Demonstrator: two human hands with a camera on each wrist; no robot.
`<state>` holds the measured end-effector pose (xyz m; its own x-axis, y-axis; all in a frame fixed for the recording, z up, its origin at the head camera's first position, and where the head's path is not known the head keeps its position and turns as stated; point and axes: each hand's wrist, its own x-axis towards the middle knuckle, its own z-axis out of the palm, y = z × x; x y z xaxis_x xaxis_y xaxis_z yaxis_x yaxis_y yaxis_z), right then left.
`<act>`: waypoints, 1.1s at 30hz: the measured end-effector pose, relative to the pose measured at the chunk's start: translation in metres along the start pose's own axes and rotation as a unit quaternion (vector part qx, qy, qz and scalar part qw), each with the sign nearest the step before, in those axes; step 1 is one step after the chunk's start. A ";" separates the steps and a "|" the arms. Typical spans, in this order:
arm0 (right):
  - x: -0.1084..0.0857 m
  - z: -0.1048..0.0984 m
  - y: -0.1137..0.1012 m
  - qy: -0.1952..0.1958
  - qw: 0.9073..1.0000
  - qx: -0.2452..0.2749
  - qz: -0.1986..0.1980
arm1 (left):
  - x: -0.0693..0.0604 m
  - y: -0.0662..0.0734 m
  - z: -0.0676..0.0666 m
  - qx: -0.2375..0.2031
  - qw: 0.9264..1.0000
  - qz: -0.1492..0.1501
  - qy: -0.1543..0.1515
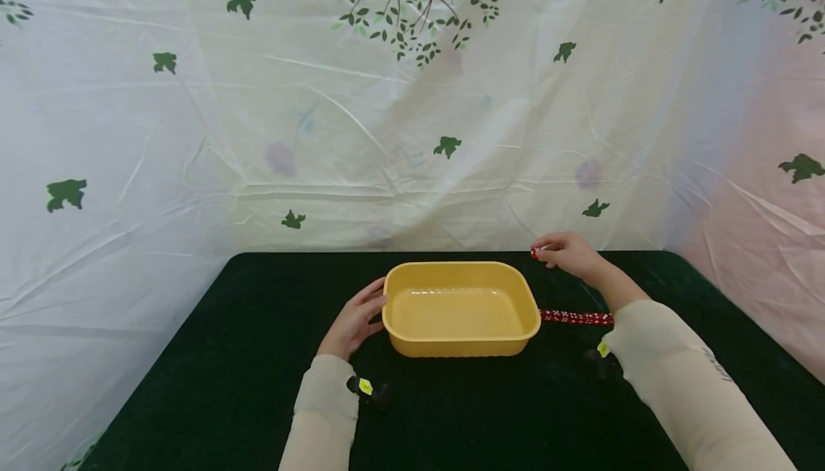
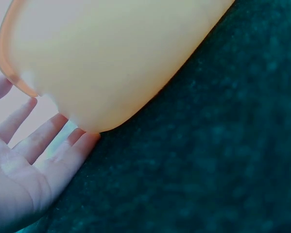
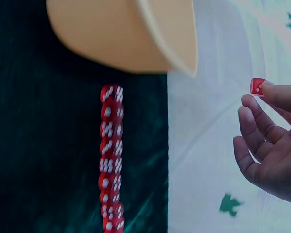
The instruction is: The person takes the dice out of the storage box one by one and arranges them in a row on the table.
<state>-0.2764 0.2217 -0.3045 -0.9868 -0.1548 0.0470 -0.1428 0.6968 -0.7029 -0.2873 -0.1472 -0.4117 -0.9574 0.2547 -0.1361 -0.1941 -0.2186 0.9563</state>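
Observation:
A yellow plastic tub [image 1: 460, 348] stands on the dark green cloth, its inside bare in the head view. At its left end my left hand [image 1: 353, 319] touches the wall with spread, fairly straight fingers [image 2: 43, 133]. My right hand [image 1: 570, 253] is raised beyond the tub's far right corner. Between thumb and fingertips it pinches one red die [image 3: 257, 86] with white pips. Below that hand, a straight row of red dice [image 1: 576, 317] runs rightward from beside the tub; the right sleeve covers its far end in the head view.
The dark green cloth [image 1: 213, 385] covers the table. A pale curtain [image 1: 361, 134] printed with leaves hangs behind the table's far edge and along both sides. Each wrist wears a dark camera with a yellow tag, such as the left wrist camera [image 1: 369, 389].

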 end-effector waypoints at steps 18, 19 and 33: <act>-0.038 -0.036 0.061 0.028 1.000 -0.002 0.013 | 0.001 0.002 0.000 0.002 1.000 -0.009 0.002; -0.041 -0.037 0.064 0.031 0.999 -0.001 0.014 | 0.001 0.002 0.000 0.000 1.000 -0.010 0.001; -0.068 -0.056 0.111 0.046 0.996 0.023 0.071 | 0.001 0.001 0.000 -0.004 1.000 -0.002 -0.004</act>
<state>-0.2292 0.3492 -0.3461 -0.9999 0.0090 0.0092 -0.0007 0.6733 -0.7394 -0.2887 -0.1475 -0.4106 -0.9548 0.2628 -0.1388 -0.2007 -0.2255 0.9534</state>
